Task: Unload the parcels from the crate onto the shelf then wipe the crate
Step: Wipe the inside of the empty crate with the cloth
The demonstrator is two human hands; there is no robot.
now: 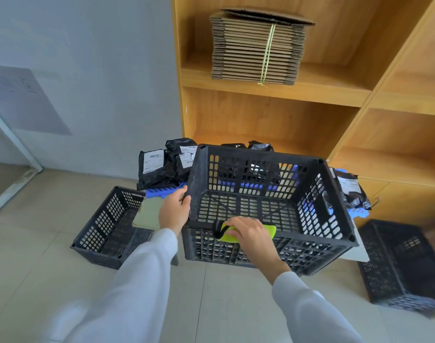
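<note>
- Hands are working on the black crate (266,209), which is sitting tilted before the wooden shelf (273,95).
- Left hand (174,211) is gripping its left wall.
- Right hand (251,233) is pressing a green cloth (269,230) on the near rim, fingers curling over it.
- Black parcels (162,167) are lying behind the crate.

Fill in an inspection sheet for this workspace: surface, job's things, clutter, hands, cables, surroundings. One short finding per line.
Surface: pale tiled floor.
Job's things: black crate tilted, no parcels inside; yellow-green cloth on its near rim; black parcels on a blue pallet behind it.
Clutter: two more black crates, left and right; tied flat cardboard bundle on a wooden shelf.
Hands: left hand grips the crate's left corner; right hand holds the cloth.
Cables: nothing seen.
Surroundings: grey wall, white frame at left.
</note>
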